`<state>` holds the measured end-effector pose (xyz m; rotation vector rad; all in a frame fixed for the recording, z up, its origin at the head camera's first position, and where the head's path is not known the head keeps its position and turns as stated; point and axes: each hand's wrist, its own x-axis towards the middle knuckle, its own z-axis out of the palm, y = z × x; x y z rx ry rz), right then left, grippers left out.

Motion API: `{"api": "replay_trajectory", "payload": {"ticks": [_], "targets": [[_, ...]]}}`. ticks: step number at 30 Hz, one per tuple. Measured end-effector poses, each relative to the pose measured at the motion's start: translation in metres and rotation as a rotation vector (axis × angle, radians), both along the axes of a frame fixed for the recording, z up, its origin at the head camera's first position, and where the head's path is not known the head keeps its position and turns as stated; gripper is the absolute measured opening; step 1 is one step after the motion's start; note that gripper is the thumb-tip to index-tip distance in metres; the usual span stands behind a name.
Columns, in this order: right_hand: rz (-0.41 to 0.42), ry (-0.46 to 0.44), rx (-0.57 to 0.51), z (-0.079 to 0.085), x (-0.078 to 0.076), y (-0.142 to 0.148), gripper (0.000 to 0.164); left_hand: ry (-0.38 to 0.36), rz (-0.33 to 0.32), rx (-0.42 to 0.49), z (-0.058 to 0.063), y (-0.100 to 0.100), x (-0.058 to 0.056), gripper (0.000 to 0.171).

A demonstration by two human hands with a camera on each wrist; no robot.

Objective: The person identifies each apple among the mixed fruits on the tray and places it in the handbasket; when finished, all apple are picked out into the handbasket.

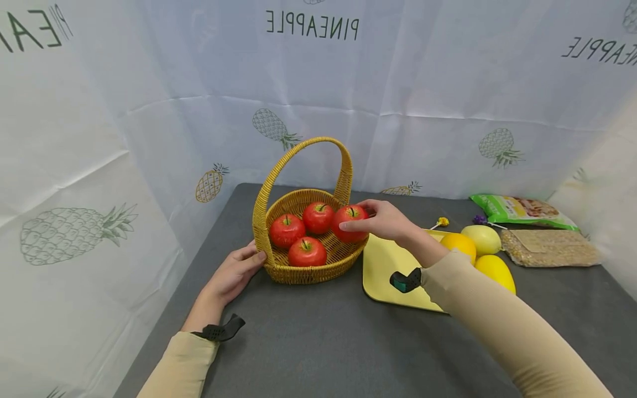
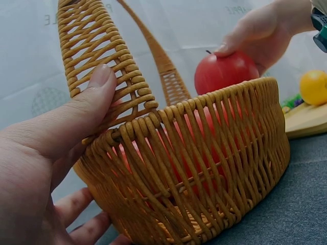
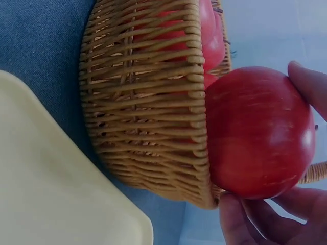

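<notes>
A wicker basket (image 1: 308, 273) with a tall arched handle stands on the grey table, three red apples (image 1: 287, 230) lying inside it. My left hand (image 1: 239, 272) grips the basket's left end. In the left wrist view its thumb presses the foot of the handle (image 2: 110, 61), and the other fingers wrap the outer wall below. My right hand (image 1: 385, 221) holds another red apple (image 3: 260, 132) at the basket's right rim, thumb on one side and fingers on the other. In the right wrist view that apple overlaps the rim from above.
Right of the basket lies a yellow tray (image 1: 393, 271), partly under my right forearm. Near it are an orange (image 1: 459, 245), a pale yellow-green fruit (image 1: 480, 239) and a yellow fruit (image 1: 496, 272). Farther right lie a green packet (image 1: 522, 210) and a bag of grains (image 1: 549, 249). A pineapple-print curtain (image 1: 318, 72) hangs behind.
</notes>
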<state>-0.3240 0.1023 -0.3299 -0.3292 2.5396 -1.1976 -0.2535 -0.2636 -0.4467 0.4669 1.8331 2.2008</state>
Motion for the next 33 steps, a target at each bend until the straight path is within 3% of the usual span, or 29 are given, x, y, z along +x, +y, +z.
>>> {"api": "replay_trajectory", "payload": {"ticks": [5, 14, 22, 33], "targets": [[0.059, 0.011, 0.052, 0.005, 0.001, -0.008, 0.078, 0.000, 0.005, 0.009, -0.001, -0.001, 0.000, 0.047], [0.164, -0.030, 0.134, 0.009, -0.001, -0.021, 0.074, 0.003, 0.012, 0.008, -0.002, -0.002, -0.001, 0.047], [0.180, -0.024, 0.222, 0.007, -0.003, -0.027, 0.072, 0.005, 0.007, 0.007, -0.002, 0.001, -0.002, 0.049], [0.253, -0.012, 0.354, 0.005, -0.021, -0.038, 0.060, -0.003, 0.016, -0.007, -0.002, 0.001, 0.001, 0.054]]}}
